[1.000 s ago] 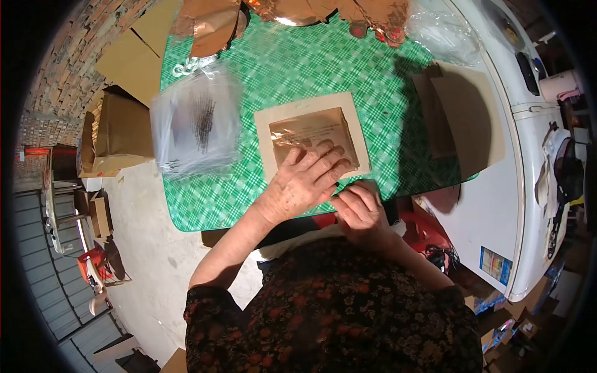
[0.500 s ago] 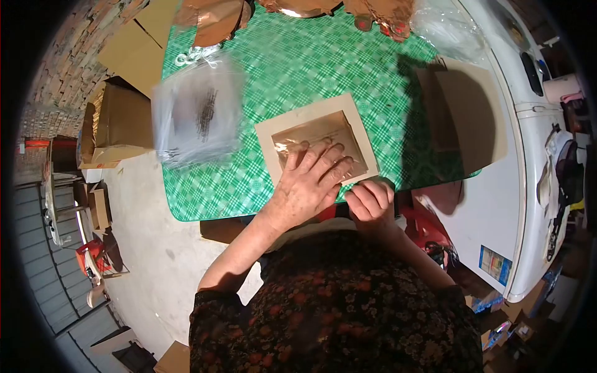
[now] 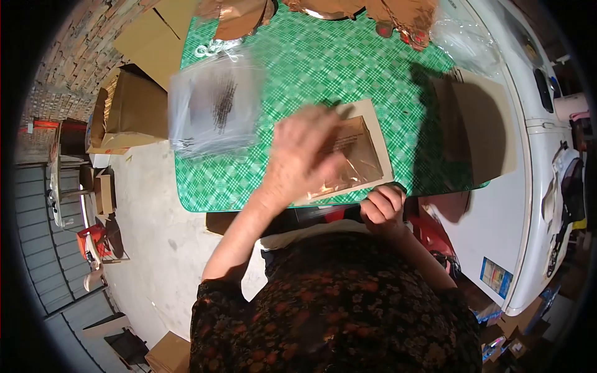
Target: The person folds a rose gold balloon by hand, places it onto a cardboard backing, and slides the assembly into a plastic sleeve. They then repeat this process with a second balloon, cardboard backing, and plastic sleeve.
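Observation:
On the table's near edge lies a beige cardboard sheet (image 3: 384, 146), bearing a shiny copper-coloured packet (image 3: 357, 152) with small print under its clear plastic. My left hand (image 3: 301, 149) is over the left part of the sheet, smeared by motion, its thumb apart from the fingers. It looks open and hides that side of the cardboard; nothing shows in it. My right hand (image 3: 383, 204) is curled closed at the table edge, by the near right corner of the sheet. What its fingers hold, if anything, is hidden.
A stack of clear plastic bags (image 3: 214, 105) lies on the left of the green checked tablecloth (image 3: 329, 62). Copper-coloured foil pieces (image 3: 245, 15) line the far edge. Cardboard (image 3: 488, 127) is at the right beside a white fridge (image 3: 535, 124). An open carton (image 3: 137, 102) stands left.
My left hand has lifted off the copper-coloured packet and swung left, uncovering more of it. My right hand stays closed at the table edge. The whole view has shifted slightly.

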Tool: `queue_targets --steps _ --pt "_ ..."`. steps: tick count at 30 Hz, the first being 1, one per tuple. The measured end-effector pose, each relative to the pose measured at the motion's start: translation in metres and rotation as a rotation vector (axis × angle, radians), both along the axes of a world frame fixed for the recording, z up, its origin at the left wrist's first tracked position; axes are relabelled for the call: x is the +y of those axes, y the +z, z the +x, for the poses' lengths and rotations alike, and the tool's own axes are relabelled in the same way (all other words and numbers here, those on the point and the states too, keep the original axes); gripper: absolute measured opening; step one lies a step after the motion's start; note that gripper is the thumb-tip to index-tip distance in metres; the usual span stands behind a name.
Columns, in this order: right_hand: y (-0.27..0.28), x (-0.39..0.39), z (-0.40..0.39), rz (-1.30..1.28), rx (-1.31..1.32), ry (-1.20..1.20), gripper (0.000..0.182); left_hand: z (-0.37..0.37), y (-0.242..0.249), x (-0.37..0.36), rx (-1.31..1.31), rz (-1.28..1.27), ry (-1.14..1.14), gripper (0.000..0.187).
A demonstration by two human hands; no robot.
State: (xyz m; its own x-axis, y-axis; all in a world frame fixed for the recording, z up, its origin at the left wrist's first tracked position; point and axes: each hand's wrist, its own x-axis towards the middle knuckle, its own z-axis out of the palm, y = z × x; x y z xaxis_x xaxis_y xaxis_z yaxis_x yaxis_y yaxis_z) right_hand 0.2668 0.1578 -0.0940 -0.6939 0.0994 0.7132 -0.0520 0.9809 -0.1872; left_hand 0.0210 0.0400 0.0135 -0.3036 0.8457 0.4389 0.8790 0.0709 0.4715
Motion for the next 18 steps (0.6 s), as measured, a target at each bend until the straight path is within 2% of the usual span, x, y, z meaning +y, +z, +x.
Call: queue_targets --steps 1,4,7,11,16,18 --pt "0.0 0.001 0.001 -0.002 0.006 0.014 0.025 -0.012 -0.004 0.001 -0.003 0.004 0.089 0.062" --pt "-0.006 0.005 0.005 -0.03 0.044 0.068 0.034 -0.043 -0.01 -0.003 -0.005 -0.257 0.238 0.06" --pt "-0.005 0.007 0.009 -0.065 0.062 0.11 0.038 -0.049 -0.016 -0.007 0.036 -0.366 0.247 0.051" --pt "0.008 0.004 0.016 -0.133 0.048 0.097 0.036 -0.034 -0.01 -0.017 -0.033 -0.39 0.251 0.046" --pt "0.033 -0.005 0.023 -0.089 0.0 0.064 0.04 -0.021 0.003 -0.037 -0.176 -0.446 0.267 0.035" --pt "0.038 -0.01 0.026 -0.086 0.007 0.055 0.039 -0.012 0.009 -0.053 -0.243 -0.398 0.34 0.031"
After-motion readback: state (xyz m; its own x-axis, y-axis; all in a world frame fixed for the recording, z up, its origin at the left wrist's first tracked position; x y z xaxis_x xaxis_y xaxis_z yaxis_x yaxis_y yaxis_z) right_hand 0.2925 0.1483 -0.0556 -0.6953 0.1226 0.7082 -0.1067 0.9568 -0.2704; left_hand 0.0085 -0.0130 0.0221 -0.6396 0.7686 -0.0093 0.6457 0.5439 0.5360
